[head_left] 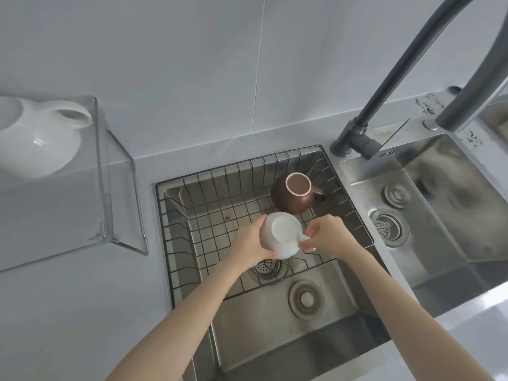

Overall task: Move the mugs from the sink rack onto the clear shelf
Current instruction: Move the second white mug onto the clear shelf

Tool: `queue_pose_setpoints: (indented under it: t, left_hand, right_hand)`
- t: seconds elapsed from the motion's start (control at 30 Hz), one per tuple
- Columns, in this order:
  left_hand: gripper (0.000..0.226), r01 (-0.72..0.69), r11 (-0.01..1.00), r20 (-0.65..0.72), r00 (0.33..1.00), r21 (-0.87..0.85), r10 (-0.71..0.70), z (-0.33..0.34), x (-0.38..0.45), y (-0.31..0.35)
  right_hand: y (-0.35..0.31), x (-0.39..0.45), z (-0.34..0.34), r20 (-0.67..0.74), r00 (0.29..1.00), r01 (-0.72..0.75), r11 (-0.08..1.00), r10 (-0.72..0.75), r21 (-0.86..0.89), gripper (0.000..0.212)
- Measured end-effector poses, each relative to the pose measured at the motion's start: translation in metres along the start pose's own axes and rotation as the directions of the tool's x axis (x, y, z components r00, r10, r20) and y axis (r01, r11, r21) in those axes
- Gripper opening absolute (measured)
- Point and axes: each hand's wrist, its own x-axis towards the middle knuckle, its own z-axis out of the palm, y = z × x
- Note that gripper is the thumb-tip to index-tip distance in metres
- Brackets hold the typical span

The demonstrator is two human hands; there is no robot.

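An upside-down white mug [281, 234] is in the wire sink rack [209, 215], held by both hands. My left hand [251, 240] wraps its left side. My right hand [328, 233] pinches its handle on the right. A brown mug [294, 195] stands upside down behind it, near the rack's far right corner, untouched. Another white mug [41, 136] rests on the clear shelf [110, 193] on the counter at the left.
A dark grey tap [390, 86] arches over the right side of the sink. A second steel basin [428, 204] with a drain lies to the right. The left basin's drain [306, 298] shows below the rack. A grey wall rises behind.
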Motion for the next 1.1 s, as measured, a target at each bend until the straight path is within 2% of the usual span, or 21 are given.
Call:
queue_pose_setpoints:
  t: [0.13, 0.33, 0.4, 0.53, 0.63, 0.77, 0.87, 1.1]
  left_hand:
    - [0.087, -0.013, 0.999, -0.035, 0.999, -0.038, 0.012, -0.010, -0.006, 0.004]
    - [0.093, -0.087, 0.996, -0.169, 0.982, 0.014, 0.088, -0.061, -0.026, 0.030]
    - [0.091, -0.124, 0.992, -0.220, 0.967, 0.029, 0.128, -0.087, -0.039, 0.044]
    - [0.093, -0.153, 0.987, -0.349, 0.924, 0.043, 0.158, -0.145, -0.082, 0.066]
    - [0.084, -0.178, 0.984, -0.451, 0.879, -0.013, 0.153, -0.190, -0.122, 0.063]
    - [0.074, -0.192, 0.980, -0.561, 0.818, -0.057, 0.128, -0.244, -0.179, 0.040]
    - [0.074, -0.190, 0.978, -0.601, 0.793, -0.090, 0.099, -0.276, -0.213, 0.015]
    - [0.082, -0.121, 0.974, -0.593, 0.805, -0.192, -0.017, -0.334, -0.268, -0.060]
  right_hand:
    - [-0.007, -0.005, -0.005, -0.044, 0.997, 0.058, 0.998, -0.056, 0.033, 0.021]
    - [-0.054, -0.024, -0.034, -0.127, 0.976, 0.187, 0.980, -0.177, 0.068, 0.017]
    - [-0.077, -0.035, -0.047, -0.166, 0.960, 0.248, 0.961, -0.227, 0.120, 0.012]
    - [-0.134, -0.063, -0.066, -0.217, 0.924, 0.354, 0.917, -0.313, 0.182, 0.018]
    - [-0.189, -0.091, -0.066, -0.244, 0.860, 0.494, 0.853, -0.449, 0.169, 0.018]
    - [-0.259, -0.123, -0.043, -0.215, 0.775, 0.628, 0.762, -0.594, 0.156, 0.011]
    - [-0.300, -0.134, -0.015, -0.174, 0.735, 0.678, 0.717, -0.655, 0.165, 0.014]
    - [-0.375, -0.144, 0.068, -0.082, 0.714, 0.695, 0.692, -0.695, 0.192, 0.012]
